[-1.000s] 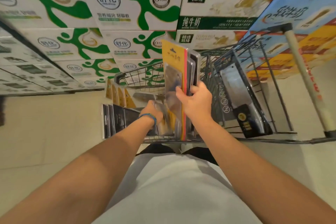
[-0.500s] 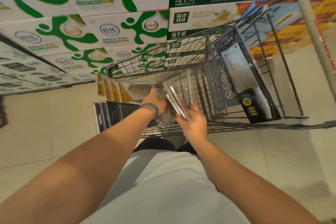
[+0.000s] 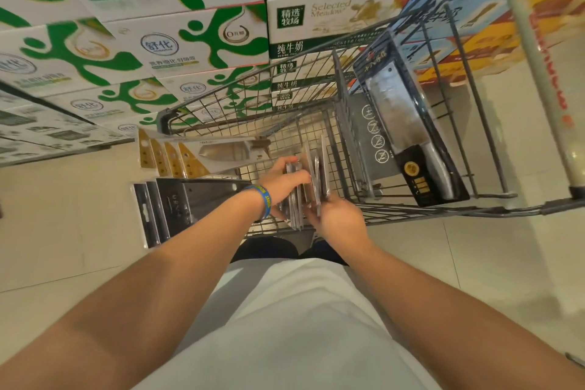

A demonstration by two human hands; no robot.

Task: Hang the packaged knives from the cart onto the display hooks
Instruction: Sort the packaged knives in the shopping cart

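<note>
You had both hands down in the cart (image 3: 221, 98), on a bundle of knife packs (image 3: 317, 168) standing on edge inside the basket, just beside the cart's seat flap.

Left hand (image 3: 281, 182): fingers curled over the top edges of the packs on the bundle's left side, gripping them. Blue wristband (image 3: 262, 199) on that wrist.

Right hand (image 3: 340, 222): closed on the bundle's near edge. Its fingertips were hidden behind the packs, so I couldn't count how many it had.

Other stock, relative to the cart:
- One cleaver pack (image 3: 408, 123) leaned in the seat section at the handle end.
- Yellow-topped packs (image 3: 172, 160) and black packs (image 3: 177, 204) stuck out past the end opposite the handle.
- Milk cartons (image 3: 190, 41) were stacked beyond the far side.

No display hooks were in view.

My read on the step: you were gathering a batch from the cart, and nothing was hung yet.

The next move calls for:
- Square the bundle so the packs don't fan out.
- Lift it straight up clear of the wire wall.
- Turn to the hooks.
- Feed the hang holes on one pack at a time.

The plastic fronts looked slick, so expect slip if the grip is loose.
</note>
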